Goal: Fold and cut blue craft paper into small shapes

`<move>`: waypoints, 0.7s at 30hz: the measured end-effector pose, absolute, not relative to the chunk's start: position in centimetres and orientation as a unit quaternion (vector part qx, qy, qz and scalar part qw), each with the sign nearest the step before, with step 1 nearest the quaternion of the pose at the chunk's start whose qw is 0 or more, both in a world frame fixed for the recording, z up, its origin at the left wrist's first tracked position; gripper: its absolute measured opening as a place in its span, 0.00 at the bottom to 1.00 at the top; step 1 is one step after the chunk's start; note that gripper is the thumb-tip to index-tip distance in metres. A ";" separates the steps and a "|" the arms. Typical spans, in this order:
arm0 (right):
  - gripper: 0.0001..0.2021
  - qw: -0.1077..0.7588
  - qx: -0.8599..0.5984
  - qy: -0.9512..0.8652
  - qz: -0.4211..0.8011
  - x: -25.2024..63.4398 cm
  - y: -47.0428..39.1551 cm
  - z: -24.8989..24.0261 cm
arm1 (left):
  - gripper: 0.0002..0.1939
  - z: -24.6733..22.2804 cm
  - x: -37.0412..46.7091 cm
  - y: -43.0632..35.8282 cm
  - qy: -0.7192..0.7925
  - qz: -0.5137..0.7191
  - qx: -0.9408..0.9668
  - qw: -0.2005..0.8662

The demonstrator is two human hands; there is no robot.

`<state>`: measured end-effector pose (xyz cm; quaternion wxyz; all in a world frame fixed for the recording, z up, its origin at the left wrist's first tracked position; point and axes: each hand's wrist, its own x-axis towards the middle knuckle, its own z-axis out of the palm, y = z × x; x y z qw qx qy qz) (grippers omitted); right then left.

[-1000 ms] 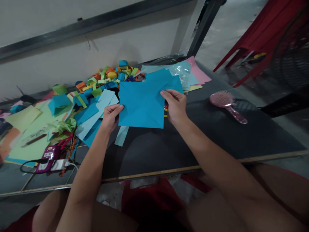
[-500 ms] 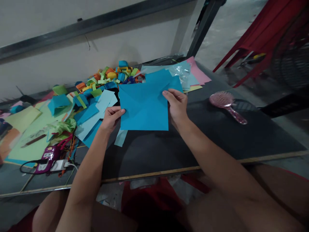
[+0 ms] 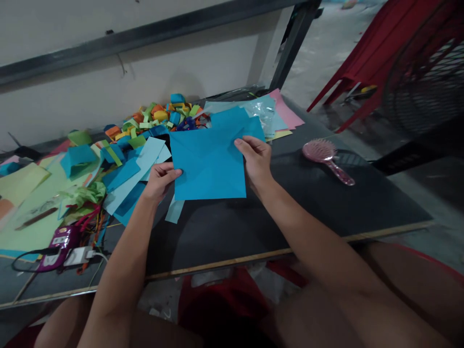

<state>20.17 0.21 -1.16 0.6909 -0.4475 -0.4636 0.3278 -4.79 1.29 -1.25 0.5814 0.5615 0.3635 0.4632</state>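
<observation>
A square sheet of blue paper (image 3: 210, 164) with faint diagonal creases is held up over the dark table. My left hand (image 3: 159, 180) pinches its left edge between thumb and fingers. My right hand (image 3: 256, 157) grips the right edge near the upper corner, thumb on the front face. The fingertips behind the sheet are hidden. Behind it lie more blue paper pieces (image 3: 229, 116). A small pale blue strip (image 3: 175, 210) rests on the table under the sheet's lower left corner. Pale and darker blue paper cuttings (image 3: 135, 176) lie beside my left hand.
A heap of folded coloured paper pieces (image 3: 152, 118) sits against the wall. At left are a purple power strip (image 3: 60, 246) with a white charger and cables. A pink hairbrush (image 3: 322, 152) lies at right. A fan (image 3: 427, 87) and red chair (image 3: 369, 53) stand beyond the table (image 3: 224, 237).
The camera view has shifted slightly, so the scene sits further left. Both hands keep the same hold on the blue paper, which shows no clear change.
</observation>
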 end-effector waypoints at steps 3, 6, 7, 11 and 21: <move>0.16 0.675 -0.440 -0.472 0.357 20.2 0.3 -1.3 | 0.14 -1.2 -4.5 1.2 0.375 0.457 0.559 0.581; 0.16 0.610 -0.421 -0.510 0.437 20.3 0.5 -1.6 | 0.17 -1.1 -3.9 1.2 0.398 0.458 0.552 0.572; 0.17 0.576 -0.423 -0.519 0.469 20.4 0.5 -1.8 | 0.19 -1.0 -3.8 1.2 0.405 0.460 0.550 0.568; 0.25 0.455 -0.504 -0.497 0.541 20.9 0.5 -2.6 | 0.23 -1.1 -3.6 1.3 0.427 0.468 0.545 0.550; 0.18 0.389 -0.374 -0.541 0.646 21.2 0.0 -1.1 | 0.15 -0.3 -3.3 0.9 0.414 0.434 0.553 0.579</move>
